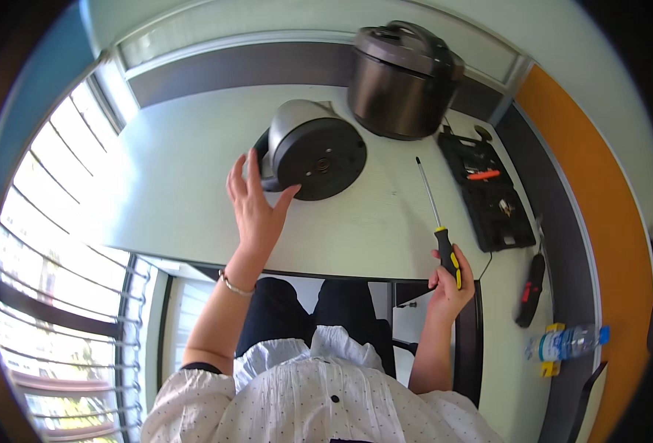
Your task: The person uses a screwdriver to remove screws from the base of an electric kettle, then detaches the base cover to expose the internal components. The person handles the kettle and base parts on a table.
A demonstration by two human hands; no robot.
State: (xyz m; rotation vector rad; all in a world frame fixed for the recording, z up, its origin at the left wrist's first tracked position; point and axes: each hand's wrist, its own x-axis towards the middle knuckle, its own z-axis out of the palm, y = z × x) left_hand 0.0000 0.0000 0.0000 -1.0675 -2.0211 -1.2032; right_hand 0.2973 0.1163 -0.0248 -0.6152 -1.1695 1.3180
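Observation:
A silver electric kettle [313, 148] lies on its side on the white table [186, 177], its round black base facing me. My left hand [254, 203] is open just left of it, fingers spread beside the black handle, thumb close to the base rim. My right hand [450, 279] grips the black and yellow handle of a long screwdriver [436, 214] at the table's near edge. The metal shaft points away from me, toward the back of the table.
A dark round pressure cooker [402, 77] stands at the back of the table. An open black tool case [489, 190] lies at the right, a black and red tool [531, 288] nearer me, and a plastic water bottle [566, 342] beyond it. Window blinds fill the left.

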